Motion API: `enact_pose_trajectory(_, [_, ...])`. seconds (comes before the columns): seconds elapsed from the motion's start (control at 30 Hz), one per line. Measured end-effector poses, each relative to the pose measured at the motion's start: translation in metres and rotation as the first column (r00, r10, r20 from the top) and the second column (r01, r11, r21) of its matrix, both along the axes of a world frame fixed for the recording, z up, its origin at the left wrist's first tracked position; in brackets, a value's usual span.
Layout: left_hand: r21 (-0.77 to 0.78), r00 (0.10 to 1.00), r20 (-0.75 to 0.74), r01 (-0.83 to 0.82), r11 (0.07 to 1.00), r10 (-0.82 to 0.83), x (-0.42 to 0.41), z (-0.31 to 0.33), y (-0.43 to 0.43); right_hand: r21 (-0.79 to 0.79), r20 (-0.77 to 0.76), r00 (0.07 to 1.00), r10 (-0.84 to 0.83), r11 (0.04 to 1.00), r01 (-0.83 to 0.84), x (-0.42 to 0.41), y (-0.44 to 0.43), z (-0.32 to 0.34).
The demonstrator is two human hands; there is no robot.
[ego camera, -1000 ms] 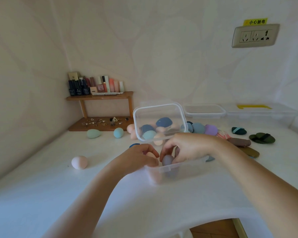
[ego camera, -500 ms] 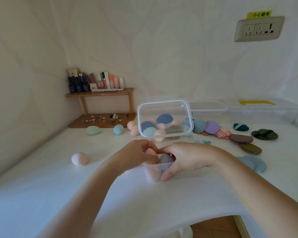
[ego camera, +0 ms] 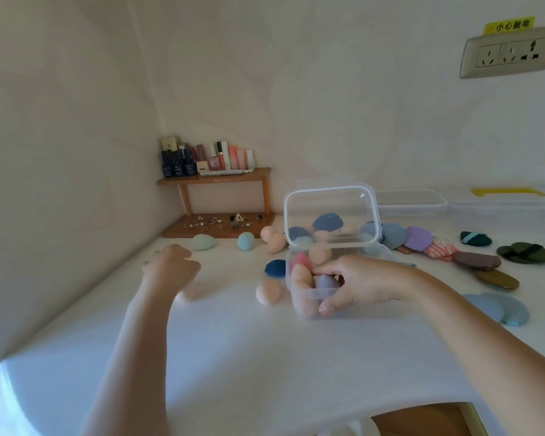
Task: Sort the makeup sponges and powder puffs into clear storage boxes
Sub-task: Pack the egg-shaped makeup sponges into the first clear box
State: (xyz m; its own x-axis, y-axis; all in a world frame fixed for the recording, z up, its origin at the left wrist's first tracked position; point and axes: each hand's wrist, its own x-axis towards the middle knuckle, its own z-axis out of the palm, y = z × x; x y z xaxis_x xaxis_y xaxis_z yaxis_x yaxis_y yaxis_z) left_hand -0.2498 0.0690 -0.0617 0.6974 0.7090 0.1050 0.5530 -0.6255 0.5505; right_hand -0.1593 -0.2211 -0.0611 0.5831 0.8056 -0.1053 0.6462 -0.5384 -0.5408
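One grey sponge (ego camera: 325,282), tip upward.

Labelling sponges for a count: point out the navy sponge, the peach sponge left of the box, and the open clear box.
navy sponge (ego camera: 275,267), head view, top.
peach sponge (ego camera: 267,291), head view, middle.
clear box (ego camera: 309,293), head view, front wall.

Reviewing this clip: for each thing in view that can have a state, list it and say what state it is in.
clear box: lid open, sponges inside
lid: tipped up behind the box
left hand: over the table, holding nothing visible
right hand: fingers around the box's near rim
grey sponge: inside the box by the right hand's fingers
peach sponge: loose on the table, left of the box
second clear box: lid on
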Motion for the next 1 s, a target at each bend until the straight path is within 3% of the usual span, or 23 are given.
enact_pose_trajectory(0.1, [-0.086,0.971,-0.231,0.044,0.995,-0.062,-0.008,-0.002,0.003,0.008,0.01,1.0,0.008,1.0,-0.008,0.001,0.0,0.0])
enact_pose_trajectory(0.17, [-0.068,0.954,-0.283,0.086,0.994,-0.102,-0.011,-0.002,-0.003,0.001,0.006,1.0,0.008,1.0,-0.008,0.001,0.0,0.0])
enact_pose_trajectory(0.27, [-0.132,0.975,-0.188,0.095,0.987,-0.119,-0.009,-0.006,0.001,-0.017,0.001,1.0,0.014,1.0,-0.014,0.001,0.0,0.0])
enact_pose_trajectory(0.33, [-0.143,0.986,-0.001,0.166,0.976,-0.168,-0.007,-0.005,-0.002,-0.02,0.005,1.0,0.017,1.0,-0.017,0.001,0.0,0.0])
enact_pose_trajectory(0.43, [-0.012,0.881,0.363,0.329,0.944,-0.303,-0.005,0.007,-0.027,-0.025,0.011,1.0,0.016,1.0,-0.016,0.0,0.0,0.0])
enact_pose_trajectory(0.5, [0.046,0.781,0.468,0.447,0.893,-0.414,-0.001,0.016,-0.055,-0.016,0.004,1.0,0.027,1.0,-0.027,-0.002,0.001,0.001])
enact_pose_trajectory(0.57, [0.021,0.702,0.509,0.568,0.823,-0.498,0.006,0.02,-0.083,-0.013,0.001,0.999,0.046,0.999,-0.046,-0.002,0.0,0.002])
enact_pose_trajectory(0.67, [0.048,0.65,0.518,0.627,0.778,-0.556,0.023,0.023,-0.114,-0.039,-0.021,0.997,0.075,0.996,-0.076,-0.002,0.0,0.005])
enact_pose_trajectory(0.73, [-0.012,0.61,0.55,0.688,0.726,-0.57,0.033,0.022,-0.129,-0.047,-0.031,0.994,0.108,0.993,-0.11,-0.002,0.0,0.006])
enact_pose_trajectory(0.83, [-0.212,0.628,0.54,0.746,0.631,-0.561,0.038,0.014,-0.139,-0.063,-0.04,0.994,0.099,0.993,-0.102,-0.004,-0.002,0.008])
enact_pose_trajectory(0.9, [-0.22,0.617,0.47,0.775,0.593,-0.631,0.038,0.006,-0.139,-0.058,-0.026,0.996,0.09,0.994,-0.092,-0.005,-0.003,0.009])
enact_pose_trajectory(1.0, [-0.208,0.635,0.385,0.767,0.607,-0.67,0.037,0.005,-0.137,-0.05,0.014,0.996,0.086,0.995,-0.085,-0.009,-0.005,0.01])
